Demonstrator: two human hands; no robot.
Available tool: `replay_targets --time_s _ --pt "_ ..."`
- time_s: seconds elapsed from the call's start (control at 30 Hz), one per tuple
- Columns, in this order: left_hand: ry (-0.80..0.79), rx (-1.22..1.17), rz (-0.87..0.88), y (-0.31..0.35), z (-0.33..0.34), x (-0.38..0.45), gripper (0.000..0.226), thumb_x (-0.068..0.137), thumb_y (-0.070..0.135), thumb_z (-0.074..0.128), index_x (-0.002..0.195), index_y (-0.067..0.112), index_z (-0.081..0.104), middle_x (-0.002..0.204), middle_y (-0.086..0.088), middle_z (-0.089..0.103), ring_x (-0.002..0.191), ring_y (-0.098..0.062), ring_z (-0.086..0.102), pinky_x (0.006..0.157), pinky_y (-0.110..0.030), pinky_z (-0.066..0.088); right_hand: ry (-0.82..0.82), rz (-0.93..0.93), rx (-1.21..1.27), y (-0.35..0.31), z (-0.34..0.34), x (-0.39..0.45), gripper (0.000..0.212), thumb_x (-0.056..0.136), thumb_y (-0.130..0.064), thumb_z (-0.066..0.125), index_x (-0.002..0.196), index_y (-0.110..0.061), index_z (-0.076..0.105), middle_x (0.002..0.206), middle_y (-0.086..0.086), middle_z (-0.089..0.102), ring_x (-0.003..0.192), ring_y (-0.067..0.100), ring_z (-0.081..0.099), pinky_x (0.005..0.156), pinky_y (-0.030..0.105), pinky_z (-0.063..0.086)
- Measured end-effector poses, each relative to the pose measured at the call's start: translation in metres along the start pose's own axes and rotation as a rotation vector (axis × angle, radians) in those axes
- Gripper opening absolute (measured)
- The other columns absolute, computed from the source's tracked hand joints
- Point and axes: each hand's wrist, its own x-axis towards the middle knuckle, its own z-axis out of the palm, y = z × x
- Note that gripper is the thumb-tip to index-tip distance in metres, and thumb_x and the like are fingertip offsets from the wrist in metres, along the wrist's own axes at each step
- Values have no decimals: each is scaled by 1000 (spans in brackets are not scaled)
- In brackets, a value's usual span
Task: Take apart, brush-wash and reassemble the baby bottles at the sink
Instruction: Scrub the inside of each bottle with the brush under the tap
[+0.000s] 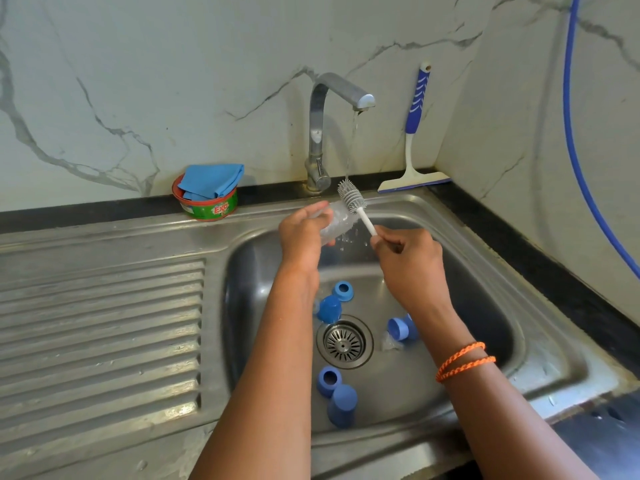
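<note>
Plastic caps and collars in the steel sink: blue
Bottle brush: grey bristles, white handle
Folded cloth: blue
Round soap tub: green, red rim
Wall: white marble, grey veins

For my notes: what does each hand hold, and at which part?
Left hand grips the clear bottle around its body; right hand grips the brush by its handle's lower end.

two bare forearms reach in from the bottom edge, with no sleeves in view. the right wrist wears an orange braided cord, wound round twice so it shows as two thin strands lying close together. the left hand and right hand show no rings or gloves.
</note>
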Motion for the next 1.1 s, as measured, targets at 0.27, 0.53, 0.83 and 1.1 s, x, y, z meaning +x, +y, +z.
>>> replay_targets --time_s 0.27,0.53,0.83,1.1 --pt "204 -214 -121 -1 -7 3 21 95 23 72 116 24 74 109 -10 76 81 -24 74 57 -23 50 -112 12 25 -4 2 -4 19 105 -28 65 104 -20 82 61 -6 64 56 16 46 55 42 47" --pt "107 -152 -165 -4 -2 0 28 91 39 78 113 23 69 108 -8 74 72 -18 70 59 -25 47 -12 -51 22 -4 -2 -2 20 105 -29 64 119 -30 79 72 13 62 61 22 44 60 41 47" --pt "134 -574 -199 -2 -9 6 31 92 15 78 120 13 67 126 -15 66 113 -31 68 91 -43 63 -41 -79 13 -2 -9 3 16 104 -28 67 110 -29 81 74 18 62 60 16 42 57 37 41" --pt "-25 -560 -301 0 -2 1 41 97 17 71 136 27 63 125 -14 68 94 -26 68 73 -28 51 -84 -82 -208 -9 -46 19 27 101 -22 60 114 -32 81 80 10 70 76 34 64 68 46 55"
